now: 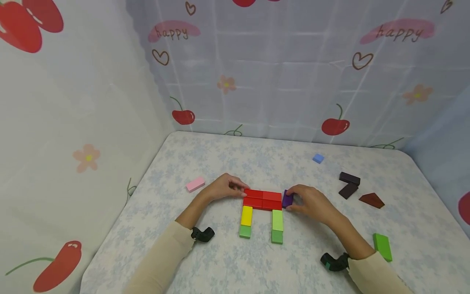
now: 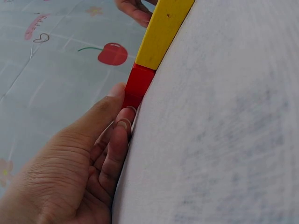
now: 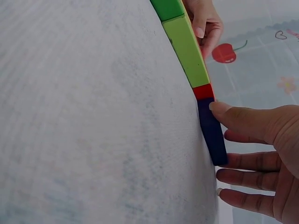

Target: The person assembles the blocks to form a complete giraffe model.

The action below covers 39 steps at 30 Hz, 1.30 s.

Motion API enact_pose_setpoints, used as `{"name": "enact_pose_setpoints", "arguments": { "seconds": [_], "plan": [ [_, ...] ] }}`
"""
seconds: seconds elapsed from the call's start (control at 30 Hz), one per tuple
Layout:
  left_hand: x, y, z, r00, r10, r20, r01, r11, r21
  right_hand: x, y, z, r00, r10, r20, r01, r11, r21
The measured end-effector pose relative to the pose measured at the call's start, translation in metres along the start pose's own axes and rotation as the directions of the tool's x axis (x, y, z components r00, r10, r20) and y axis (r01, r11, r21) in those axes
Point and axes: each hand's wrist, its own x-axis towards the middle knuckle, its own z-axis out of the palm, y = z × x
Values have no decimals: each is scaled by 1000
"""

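Observation:
Several red blocks (image 1: 272, 196) lie flat in a rectangle at mid-table. A yellow block (image 1: 247, 215) with a green one (image 1: 245, 232) beyond its near end, and a light green block (image 1: 277, 220) with another green one (image 1: 277, 237), extend from it towards me like two legs. My left hand (image 1: 227, 186) rests its thumb and fingertips against the left end of the red blocks. At their right end, my right hand (image 1: 312, 202) pinches a purple block (image 1: 288, 199) between thumb and fingers. In the right wrist view that block (image 3: 212, 133) stands right beside the red edge.
A pink block (image 1: 195, 184) lies left of my left hand. To the right are a small blue block (image 1: 318, 158), two dark blocks (image 1: 349, 179), a brown wedge-shaped piece (image 1: 372, 200) and a green block (image 1: 383, 247) by my right sleeve. A printed curtain hangs behind the table.

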Motion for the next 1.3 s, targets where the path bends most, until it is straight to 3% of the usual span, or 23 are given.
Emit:
{"name": "enact_pose_setpoints", "arguments": {
  "seconds": [0.33,0.6,0.8,1.03,1.17,1.3],
  "plan": [
    [0,-2,-1,1000,10,1,-10,1000,-4,1,-1,-3,1000,-9,-15,8,1000,-5],
    [1,-3,-3,1000,16,9,-16,1000,-4,-10,1,-37,995,78,-66,-78,997,-1],
    [3,-3,-2,1000,10,16,-10,1000,14,-44,11,-67,987,83,-134,-92,993,-68],
    [2,4,-3,1000,-10,-6,10,1000,0,-92,35,-84,970,98,-221,-124,987,-105],
    [1,3,-3,1000,-11,-11,10,1000,-9,-120,54,-84,971,144,-192,-162,983,-81],
    [1,1,-1,1000,-8,2,8,1000,-10,-148,70,-80,962,262,-76,-265,964,-33]
  ]
}}
